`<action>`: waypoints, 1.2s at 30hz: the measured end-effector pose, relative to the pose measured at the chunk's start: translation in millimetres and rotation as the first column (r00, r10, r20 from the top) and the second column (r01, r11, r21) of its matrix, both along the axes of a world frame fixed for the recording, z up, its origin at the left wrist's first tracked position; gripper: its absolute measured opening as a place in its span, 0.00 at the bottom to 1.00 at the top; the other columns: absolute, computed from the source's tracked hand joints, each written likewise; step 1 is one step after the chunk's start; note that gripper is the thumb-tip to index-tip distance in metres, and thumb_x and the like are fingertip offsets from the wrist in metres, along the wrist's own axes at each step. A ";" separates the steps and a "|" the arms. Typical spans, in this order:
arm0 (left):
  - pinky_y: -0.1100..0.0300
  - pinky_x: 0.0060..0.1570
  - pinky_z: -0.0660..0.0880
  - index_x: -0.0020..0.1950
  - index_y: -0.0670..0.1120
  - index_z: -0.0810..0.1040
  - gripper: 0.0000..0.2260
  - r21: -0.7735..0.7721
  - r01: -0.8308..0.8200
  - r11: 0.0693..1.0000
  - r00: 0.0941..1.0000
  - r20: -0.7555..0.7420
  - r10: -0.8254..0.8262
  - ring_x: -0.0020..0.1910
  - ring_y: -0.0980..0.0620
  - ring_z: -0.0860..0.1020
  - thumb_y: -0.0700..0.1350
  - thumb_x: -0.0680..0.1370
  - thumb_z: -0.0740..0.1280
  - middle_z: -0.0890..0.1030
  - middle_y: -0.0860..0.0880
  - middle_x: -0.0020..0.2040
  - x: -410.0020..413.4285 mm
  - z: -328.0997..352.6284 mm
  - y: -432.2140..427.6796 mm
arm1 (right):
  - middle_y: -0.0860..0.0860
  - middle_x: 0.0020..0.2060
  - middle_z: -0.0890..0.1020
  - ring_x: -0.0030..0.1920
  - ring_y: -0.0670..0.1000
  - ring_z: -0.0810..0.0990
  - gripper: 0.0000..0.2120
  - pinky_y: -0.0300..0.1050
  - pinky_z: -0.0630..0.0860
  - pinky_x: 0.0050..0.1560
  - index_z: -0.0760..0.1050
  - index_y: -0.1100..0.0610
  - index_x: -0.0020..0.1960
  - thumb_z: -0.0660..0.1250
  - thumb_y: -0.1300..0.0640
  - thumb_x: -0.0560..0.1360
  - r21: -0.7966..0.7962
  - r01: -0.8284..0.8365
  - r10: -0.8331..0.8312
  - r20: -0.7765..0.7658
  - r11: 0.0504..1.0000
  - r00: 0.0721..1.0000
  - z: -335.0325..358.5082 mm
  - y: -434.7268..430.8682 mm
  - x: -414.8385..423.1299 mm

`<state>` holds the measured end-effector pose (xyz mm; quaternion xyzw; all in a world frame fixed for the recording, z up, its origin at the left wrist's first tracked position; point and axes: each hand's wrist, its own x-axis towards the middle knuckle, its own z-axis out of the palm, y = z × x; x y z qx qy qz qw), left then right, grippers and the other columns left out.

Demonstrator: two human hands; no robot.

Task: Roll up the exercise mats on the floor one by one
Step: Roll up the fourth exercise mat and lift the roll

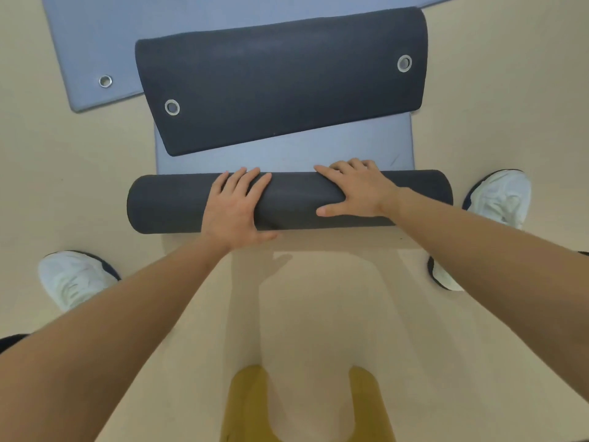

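A mat with a dark outer face and a blue-grey inner face lies on the floor, partly rolled into a thick dark roll (pixel 172 204). Its far end (pixel 280 81) is folded back dark side up, showing two metal eyelets. A strip of the blue-grey inner face (pixel 287 154) shows between the roll and the fold. My left hand (pixel 236 208) presses flat on top of the roll, fingers straight. My right hand (pixel 353 189) lies over the roll a little to the right, fingers spread, thumb on the near side.
A second, blue-grey mat (pixel 92 43) lies flat beyond and to the left, with one eyelet (pixel 105 81) near its corner. My white shoes stand at left (pixel 73 279) and right (pixel 500 196) of the roll. Beige floor (pixel 318 298) surrounds everything.
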<state>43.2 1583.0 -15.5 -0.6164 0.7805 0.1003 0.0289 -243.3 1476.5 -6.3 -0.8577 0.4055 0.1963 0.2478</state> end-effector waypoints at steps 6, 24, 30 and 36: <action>0.46 0.71 0.66 0.76 0.55 0.67 0.53 0.213 -0.054 0.975 0.997 -0.041 0.064 0.69 0.45 0.74 0.83 0.58 0.66 0.75 0.52 0.72 7.4 15.6 -63.2 | 0.55 0.58 0.82 0.57 0.63 0.78 0.36 0.65 0.68 0.67 0.72 0.51 0.72 0.45 0.29 0.79 -0.416 0.195 -0.169 0.098 0.888 0.981 1.7 6.5 6.2; 0.50 0.52 0.73 0.63 0.61 0.73 0.45 0.415 -0.122 0.902 0.991 -0.005 0.136 0.53 0.46 0.82 0.87 0.56 0.60 0.84 0.55 0.53 -0.7 32.4 -56.8 | 0.52 0.43 0.68 0.41 0.55 0.67 0.43 0.51 0.67 0.43 0.68 0.54 0.68 0.66 0.23 0.67 -0.225 -0.150 0.142 -0.054 0.963 0.988 23.1 -1.0 -6.1; 0.52 0.51 0.72 0.68 0.62 0.72 0.45 0.642 -0.129 0.756 0.985 -0.006 0.173 0.57 0.48 0.81 0.86 0.58 0.61 0.83 0.56 0.58 -3.1 29.2 30.1 | 0.50 0.45 0.72 0.42 0.53 0.71 0.41 0.47 0.65 0.40 0.67 0.49 0.67 0.68 0.23 0.66 0.021 -0.200 0.200 -0.052 0.980 0.978 21.4 65.8 -7.8; 0.51 0.62 0.71 0.73 0.52 0.73 0.41 0.282 -0.012 0.959 0.993 -0.110 0.045 0.63 0.48 0.78 0.77 0.70 0.59 0.79 0.52 0.66 -23.0 27.1 75.7 | 0.50 0.52 0.78 0.52 0.55 0.79 0.43 0.50 0.74 0.47 0.67 0.48 0.69 0.70 0.23 0.64 0.159 -0.080 0.089 -0.047 0.984 0.995 14.7 80.9 -14.0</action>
